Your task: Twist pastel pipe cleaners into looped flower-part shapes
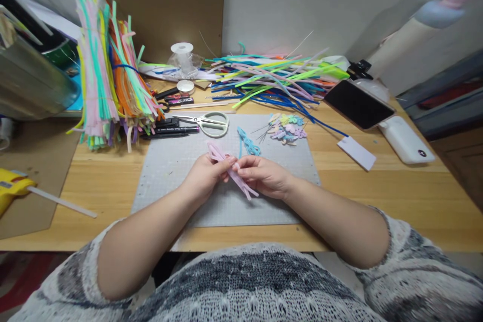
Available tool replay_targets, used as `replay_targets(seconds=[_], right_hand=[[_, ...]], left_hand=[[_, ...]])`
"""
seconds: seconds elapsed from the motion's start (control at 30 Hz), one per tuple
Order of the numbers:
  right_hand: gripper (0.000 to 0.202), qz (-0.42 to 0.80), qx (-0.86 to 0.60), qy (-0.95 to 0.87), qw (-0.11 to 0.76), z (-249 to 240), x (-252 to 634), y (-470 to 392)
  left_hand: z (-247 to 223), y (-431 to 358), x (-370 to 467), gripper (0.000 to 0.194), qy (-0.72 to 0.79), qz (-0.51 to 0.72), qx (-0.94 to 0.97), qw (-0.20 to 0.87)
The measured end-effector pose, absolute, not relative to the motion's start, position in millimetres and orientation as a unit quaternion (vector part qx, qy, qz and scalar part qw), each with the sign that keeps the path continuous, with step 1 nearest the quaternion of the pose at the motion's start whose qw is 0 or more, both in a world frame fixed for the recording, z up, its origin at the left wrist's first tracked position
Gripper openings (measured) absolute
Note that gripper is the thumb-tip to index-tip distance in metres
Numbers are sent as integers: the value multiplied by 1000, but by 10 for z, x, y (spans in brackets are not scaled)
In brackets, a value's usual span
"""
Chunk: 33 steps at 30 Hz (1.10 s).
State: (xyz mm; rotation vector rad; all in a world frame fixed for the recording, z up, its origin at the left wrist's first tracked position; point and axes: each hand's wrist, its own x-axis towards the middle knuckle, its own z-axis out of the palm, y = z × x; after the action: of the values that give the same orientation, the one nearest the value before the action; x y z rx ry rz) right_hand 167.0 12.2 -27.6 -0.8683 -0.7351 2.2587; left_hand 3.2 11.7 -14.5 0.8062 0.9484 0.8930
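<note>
While the pink stems (243, 185) are pinched by both hands' closed fingers (228, 162), bare mat (166, 171) is left leftward.

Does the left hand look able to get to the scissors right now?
Probably, but the left hand is holding the pink strips. The scissors lie just beyond it, with nothing visible on top of their handles.

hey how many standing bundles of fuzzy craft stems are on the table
2: a pink, mint and yellow bundle on the left, and a partly orange bundle just right of it. Others could be hidden behind them.
</note>
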Motion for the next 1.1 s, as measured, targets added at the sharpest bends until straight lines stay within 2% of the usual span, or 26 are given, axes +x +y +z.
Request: replay_targets(seconds=[0.73,0.97,1.1], right_hand=[[27,846,-319,-292,311,-303,1636,109],[29,840,-333,-294,311,-292,1636,102],[28,830,-350,-289,325,-259,1634,109]], left_hand=[[-116,105,40,26,401,386,343,756],[-117,106,49,25,410,388,348,748],[-146,123,41,26,424,428,364,710]])
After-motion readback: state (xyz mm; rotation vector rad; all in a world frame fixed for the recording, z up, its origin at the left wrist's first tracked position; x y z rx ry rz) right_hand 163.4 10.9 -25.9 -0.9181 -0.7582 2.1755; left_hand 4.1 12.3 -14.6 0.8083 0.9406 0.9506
